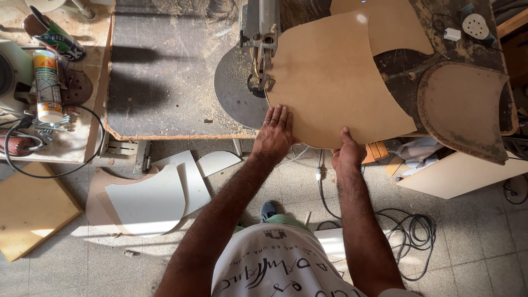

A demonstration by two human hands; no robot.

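A curved piece of brown fibreboard (335,77) lies on the round grey table of a scroll saw (234,88), its left edge at the saw's blade head (259,49). My left hand (275,129) rests flat on the board's near left corner, fingers together and pointing away from me. My right hand (347,154) grips the board's near edge, thumb on top and fingers underneath. Both hands are on the same board.
A dusty workbench (165,71) carries the saw. A second brown cut-out (396,22) and a curved worn panel (462,107) lie to the right. A sealant tube (47,82) and a can (55,36) sit at left. White cut pieces (159,198), a brown panel (30,212) and cables (407,231) are on the tiled floor.
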